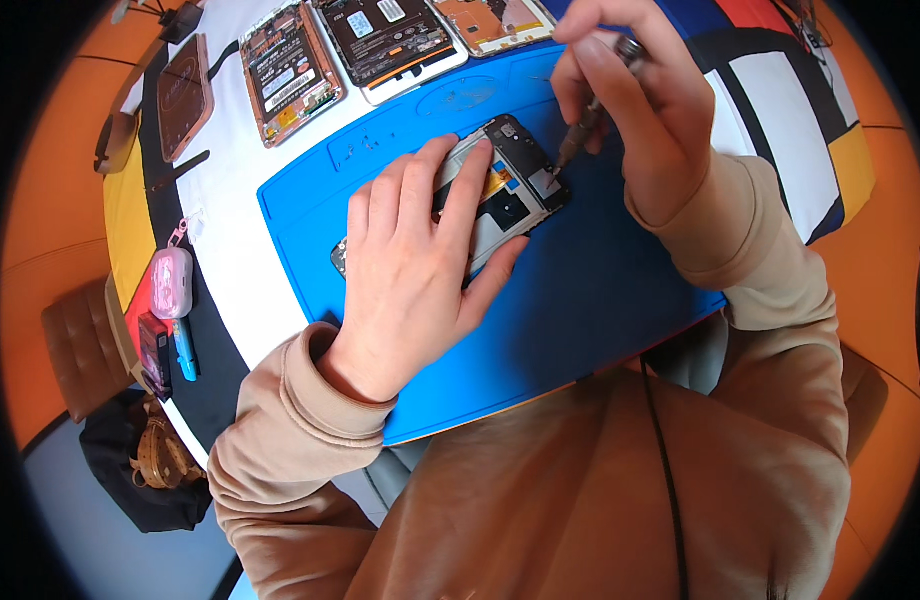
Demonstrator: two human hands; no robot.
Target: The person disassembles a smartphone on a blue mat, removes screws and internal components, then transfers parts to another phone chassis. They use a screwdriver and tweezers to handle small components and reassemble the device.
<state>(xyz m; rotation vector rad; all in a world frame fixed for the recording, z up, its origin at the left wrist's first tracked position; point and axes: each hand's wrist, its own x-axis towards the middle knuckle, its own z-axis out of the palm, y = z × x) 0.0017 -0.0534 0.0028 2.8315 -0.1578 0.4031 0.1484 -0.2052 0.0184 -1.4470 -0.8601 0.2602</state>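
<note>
A phone with its back cover off (505, 208) lies slantwise on the blue work mat (600, 290), its inner parts showing. My left hand (410, 225) spans it from above, fingers across its far edge and thumb by its near edge, holding it against the mat. Much of its left part is hidden under that hand. Between the fingers of my right hand (650, 110) is a slim screwdriver (585, 128), held tilted. Its tip points down at the phone's right end; whether it touches cannot be made out.
Several opened phones, including one with a bare battery (290, 75) and a white-framed one (390, 40), lie beyond the mat. Tiny parts (365, 145) sit in its far-left tray. A phone back cover (185, 98), pink earphone case (171, 283) and blue pen-like item (185, 350) are left.
</note>
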